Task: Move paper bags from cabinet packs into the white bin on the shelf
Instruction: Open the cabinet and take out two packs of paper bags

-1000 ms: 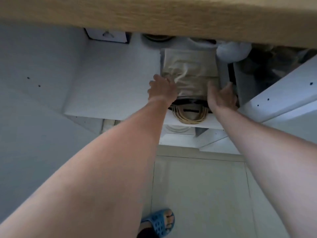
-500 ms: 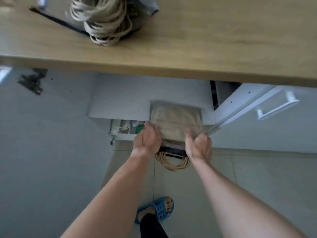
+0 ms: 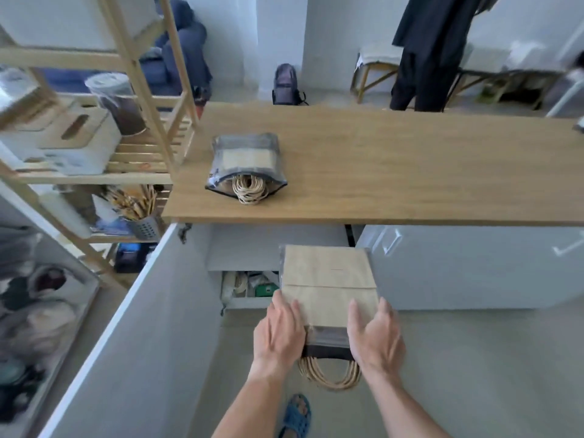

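Note:
I hold a plastic-wrapped pack of brown paper bags (image 3: pixel 328 279) flat in front of the open cabinet (image 3: pixel 243 248), its rope handles hanging out toward me. My left hand (image 3: pixel 279 331) grips its left near corner and my right hand (image 3: pixel 374 338) grips its right near corner. A second pack of paper bags (image 3: pixel 246 162) lies on the wooden countertop (image 3: pixel 395 165), handles spilling from its open end. The white bin (image 3: pixel 79 137) with a wooden slotted lid sits on the wooden shelf (image 3: pixel 142 156) at the left.
The open cabinet door (image 3: pixel 136 327) swings out at my left. Clutter lies on the lower cabinet shelf (image 3: pixel 249 286). A dark jar (image 3: pixel 120 102) stands beside the bin, and a grey utensil holder (image 3: pixel 142 222) sits lower. My blue slipper (image 3: pixel 297 415) is on the floor.
Both hands pulled the pack out of the cabinet and lifted it toward me. My view rose from inside the cabinet to above the countertop, bringing the shelf into sight.

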Available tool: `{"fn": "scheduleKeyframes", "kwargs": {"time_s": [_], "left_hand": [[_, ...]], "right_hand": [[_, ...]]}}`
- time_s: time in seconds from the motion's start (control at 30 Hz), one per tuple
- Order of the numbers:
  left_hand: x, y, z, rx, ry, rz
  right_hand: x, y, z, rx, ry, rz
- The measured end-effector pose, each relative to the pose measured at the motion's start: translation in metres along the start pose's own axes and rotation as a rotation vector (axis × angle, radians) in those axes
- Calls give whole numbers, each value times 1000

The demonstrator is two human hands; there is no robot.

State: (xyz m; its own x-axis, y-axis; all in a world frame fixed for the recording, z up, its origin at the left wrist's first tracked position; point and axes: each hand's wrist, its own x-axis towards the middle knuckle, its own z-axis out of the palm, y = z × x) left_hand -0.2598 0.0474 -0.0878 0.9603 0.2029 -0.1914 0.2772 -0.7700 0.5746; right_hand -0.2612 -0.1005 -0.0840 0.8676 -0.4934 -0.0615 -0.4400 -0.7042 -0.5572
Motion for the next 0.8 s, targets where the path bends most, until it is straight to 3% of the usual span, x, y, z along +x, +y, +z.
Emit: {"fn": "scheduleKeyframes", "kwargs": {"time_s": [0.13,0.33,0.8], "left_hand": [[13,27,-27,101,67,104],[86,84,-47,-27,162,96],[301,157,6,58,161,-17]], "right_hand": [[15,-23,-29,10,66,-45],[104,-68,-41,46,118,-117],[336,-116,31,46,-5,-137]]}}
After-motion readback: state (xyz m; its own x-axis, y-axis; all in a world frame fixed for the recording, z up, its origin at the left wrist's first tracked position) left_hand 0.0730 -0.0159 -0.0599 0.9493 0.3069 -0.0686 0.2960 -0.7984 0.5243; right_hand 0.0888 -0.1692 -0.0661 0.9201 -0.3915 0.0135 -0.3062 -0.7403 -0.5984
